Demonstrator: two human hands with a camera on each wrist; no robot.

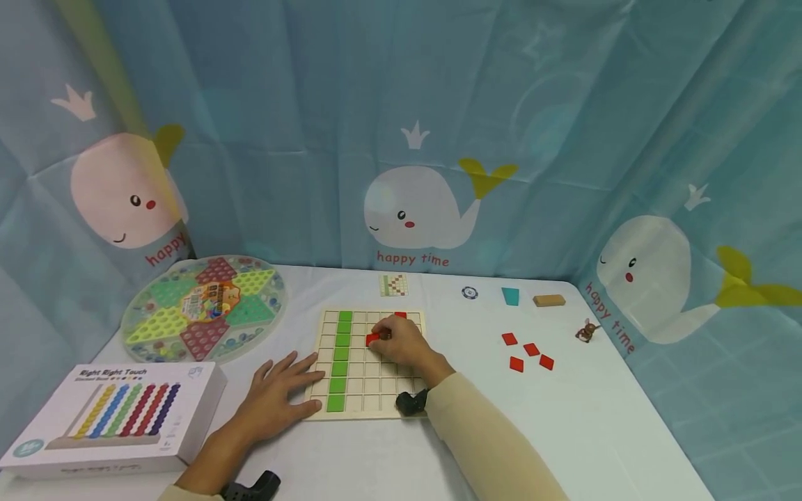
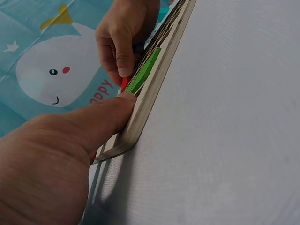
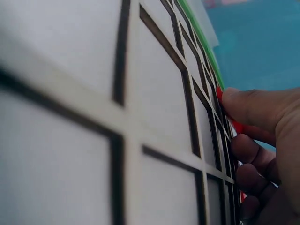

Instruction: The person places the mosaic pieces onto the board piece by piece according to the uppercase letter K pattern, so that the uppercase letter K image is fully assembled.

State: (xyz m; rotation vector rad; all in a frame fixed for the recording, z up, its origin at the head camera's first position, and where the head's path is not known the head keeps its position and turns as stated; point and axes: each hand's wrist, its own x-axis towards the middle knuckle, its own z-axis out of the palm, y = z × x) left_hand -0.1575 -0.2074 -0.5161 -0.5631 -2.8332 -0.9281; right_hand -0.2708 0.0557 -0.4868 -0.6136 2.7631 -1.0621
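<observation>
A pale wooden grid board [image 1: 360, 417] lies flat on the white table. Green square tiles [image 1: 340, 353] fill its second column from the left. My right hand [image 1: 407, 342] is over the upper middle of the board and pinches a red square tile [image 1: 372, 339] between thumb and fingers, right at the grid cells. Another red tile [image 1: 401, 315] shows near the top right corner, partly behind that hand. With fingers spread, my left hand [image 1: 280, 396] touches the board's left edge; in the left wrist view its thumb [image 2: 112, 110] rests on the rim beside a green tile [image 2: 144, 72].
Several loose red tiles [image 1: 531, 349] lie right of the board. Behind them are a teal trapezoid [image 1: 510, 296], a wooden block [image 1: 549, 300], a round chip [image 1: 470, 293] and a small brown figurine [image 1: 587, 330]. A patterned card [image 1: 393, 285], round game board [image 1: 257, 334] and white box [image 1: 194, 417] surround the work.
</observation>
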